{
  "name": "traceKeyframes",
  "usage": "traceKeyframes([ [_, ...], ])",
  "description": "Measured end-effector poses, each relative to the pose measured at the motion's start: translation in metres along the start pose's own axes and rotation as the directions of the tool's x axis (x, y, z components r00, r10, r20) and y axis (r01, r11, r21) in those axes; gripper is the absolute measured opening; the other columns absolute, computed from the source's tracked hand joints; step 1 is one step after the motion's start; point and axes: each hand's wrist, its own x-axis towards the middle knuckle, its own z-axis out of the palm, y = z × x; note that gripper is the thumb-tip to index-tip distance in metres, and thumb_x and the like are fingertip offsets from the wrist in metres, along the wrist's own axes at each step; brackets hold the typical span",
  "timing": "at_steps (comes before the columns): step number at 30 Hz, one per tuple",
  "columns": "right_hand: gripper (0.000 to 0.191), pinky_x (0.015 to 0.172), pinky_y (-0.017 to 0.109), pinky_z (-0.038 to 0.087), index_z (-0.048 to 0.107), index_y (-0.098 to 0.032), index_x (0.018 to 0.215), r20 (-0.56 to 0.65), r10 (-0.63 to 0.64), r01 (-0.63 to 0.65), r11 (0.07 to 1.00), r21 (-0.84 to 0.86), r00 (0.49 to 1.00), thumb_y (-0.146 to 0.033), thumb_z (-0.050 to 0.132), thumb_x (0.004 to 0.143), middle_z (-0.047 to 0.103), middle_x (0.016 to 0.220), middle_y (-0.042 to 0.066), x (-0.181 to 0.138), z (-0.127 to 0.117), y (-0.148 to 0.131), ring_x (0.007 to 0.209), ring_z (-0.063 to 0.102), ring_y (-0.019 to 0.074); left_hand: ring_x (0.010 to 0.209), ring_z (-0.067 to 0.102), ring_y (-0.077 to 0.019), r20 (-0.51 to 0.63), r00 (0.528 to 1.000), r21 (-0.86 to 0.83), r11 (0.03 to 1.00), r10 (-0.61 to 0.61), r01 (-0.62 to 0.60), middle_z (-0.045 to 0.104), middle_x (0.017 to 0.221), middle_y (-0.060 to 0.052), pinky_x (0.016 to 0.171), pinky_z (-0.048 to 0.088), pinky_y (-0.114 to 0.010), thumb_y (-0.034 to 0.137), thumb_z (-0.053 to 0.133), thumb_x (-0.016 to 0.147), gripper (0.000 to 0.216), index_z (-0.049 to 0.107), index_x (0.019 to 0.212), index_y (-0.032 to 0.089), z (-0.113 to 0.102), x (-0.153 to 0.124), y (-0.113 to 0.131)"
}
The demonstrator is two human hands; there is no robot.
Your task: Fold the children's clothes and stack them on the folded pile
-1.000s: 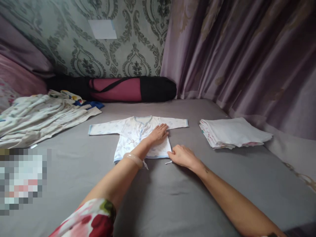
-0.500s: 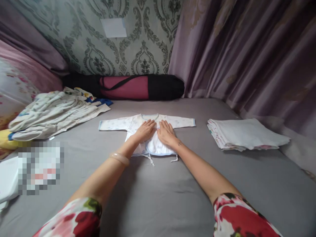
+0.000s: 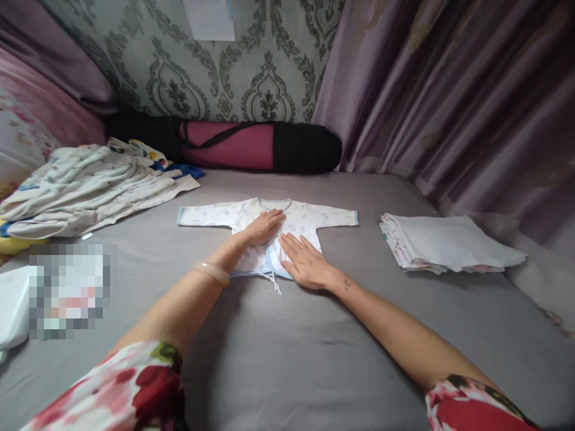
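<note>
A small white baby shirt (image 3: 300, 220) with pale blue trim lies spread flat on the grey bed sheet, its sleeves stretched out to both sides. White tie strings (image 3: 273, 281) hang from its lower hem. My left hand (image 3: 265, 226) rests flat on the upper front of the shirt, fingers pointing right. Lower down, my right hand (image 3: 305, 261) lies palm down over the front near the bottom hem, fingers extended. Neither hand grips the cloth. Parts of the shirt's front are hidden under both hands.
A stack of folded cloths (image 3: 449, 239) sits on the right of the grey sheet (image 3: 359, 371). To the left lie a heap of patterned clothes (image 3: 90, 185) and a white item (image 3: 13, 305) beside a blurred patch. A long black-and-maroon bag (image 3: 229, 146) runs along the wall.
My right hand has slid down the shirt front toward the lower hem. My left hand stays on the upper front. The camera view has tilted slightly downward.
</note>
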Motion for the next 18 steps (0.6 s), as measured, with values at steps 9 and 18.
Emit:
traceKeyframes([
  [9,0.054,0.119,0.04,0.006,0.025,-0.02,0.151,0.112,-0.103,0.089,0.988,0.123,0.988,-0.03,0.029,0.098,0.02,0.158,0.003,-0.056,-0.02,-0.042,0.146,0.008,0.0183,0.139,0.033,-0.0263,0.002,1.0,-0.03,0.999,-0.017,0.017,0.039,0.148,-0.016,0.113,0.026,-0.047,0.026,0.03,0.095,0.045,0.046,0.135,0.014,-0.006,0.0,0.009],
  [18,0.039,0.112,0.036,0.027,0.058,-0.025,0.126,0.036,-0.16,0.142,0.945,0.295,0.986,-0.023,0.031,0.098,0.064,0.124,0.003,-0.042,-0.065,-0.054,0.122,0.052,0.0154,0.108,0.059,-0.0233,-0.316,0.872,-0.239,0.921,-0.375,0.309,0.063,0.121,-0.014,0.094,0.045,-0.036,0.032,0.041,0.09,0.042,0.055,0.124,0.013,-0.065,-0.054,0.016],
])
